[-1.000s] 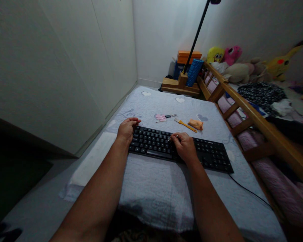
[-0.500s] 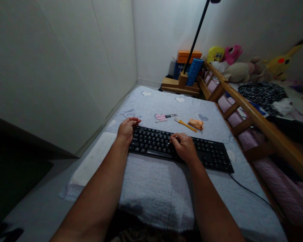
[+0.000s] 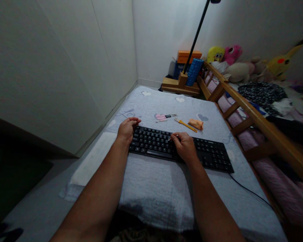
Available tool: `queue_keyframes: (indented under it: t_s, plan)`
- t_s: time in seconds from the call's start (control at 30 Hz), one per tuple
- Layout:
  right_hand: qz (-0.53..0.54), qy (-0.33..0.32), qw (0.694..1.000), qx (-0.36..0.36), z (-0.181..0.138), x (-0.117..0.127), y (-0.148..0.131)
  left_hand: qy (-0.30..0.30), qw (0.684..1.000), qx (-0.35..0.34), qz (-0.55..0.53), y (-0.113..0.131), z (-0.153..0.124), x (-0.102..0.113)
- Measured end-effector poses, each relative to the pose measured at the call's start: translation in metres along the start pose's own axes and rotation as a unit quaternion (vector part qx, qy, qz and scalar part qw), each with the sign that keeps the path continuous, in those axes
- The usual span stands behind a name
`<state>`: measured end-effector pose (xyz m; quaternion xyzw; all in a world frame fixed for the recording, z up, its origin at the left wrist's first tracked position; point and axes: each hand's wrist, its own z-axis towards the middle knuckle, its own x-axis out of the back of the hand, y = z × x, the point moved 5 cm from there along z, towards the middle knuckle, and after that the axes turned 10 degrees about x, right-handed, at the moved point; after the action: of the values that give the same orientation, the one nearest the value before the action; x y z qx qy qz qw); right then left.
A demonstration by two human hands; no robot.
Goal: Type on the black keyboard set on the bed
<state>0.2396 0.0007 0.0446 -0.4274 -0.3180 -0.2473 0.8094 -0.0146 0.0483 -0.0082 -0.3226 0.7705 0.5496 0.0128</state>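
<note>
A black keyboard (image 3: 154, 141) lies across the cloth-covered surface in front of me. My left hand (image 3: 127, 129) rests against its left end, fingers loosely bent above the corner and nothing visible in them. Over the keys right of the middle, my right hand (image 3: 183, 144) pinches a thin white cotton swab (image 3: 169, 139) between thumb and fingers; its tip is down among the keys. Beyond the keyboard lie another thin swab-like stick (image 3: 161, 121), a dark-handled tool with a metal tip (image 3: 168, 116), a yellow brush (image 3: 186, 125) and a crumpled orange cloth (image 3: 196, 124).
A light blue heart-patterned cloth (image 3: 151, 181) covers the surface. The keyboard's cable (image 3: 249, 191) runs off to the right. A wooden bed rail (image 3: 257, 121) borders the right side, with plush toys behind it. A wooden lamp base (image 3: 180, 84) stands at the back; a pale cabinet (image 3: 65, 77) is left.
My right hand has shifted the cotton swab slightly, and less of it shows now. My left hand and the keyboard have stayed put.
</note>
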Motion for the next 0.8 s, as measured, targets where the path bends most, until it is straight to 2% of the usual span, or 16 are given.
queue_keyframes:
  t_s: [0.37,0.8]
  plan:
    - [0.008,-0.028,1.0,-0.004,-0.0004,-0.0031,-0.003,0.004,1.0,0.004,0.005,0.0013,-0.0032,-0.0011]
    - [-0.003,0.009,1.0,0.003,-0.0007,-0.0036,-0.0019,0.005,1.0,-0.002,0.014,0.0028,-0.0046,-0.0019]
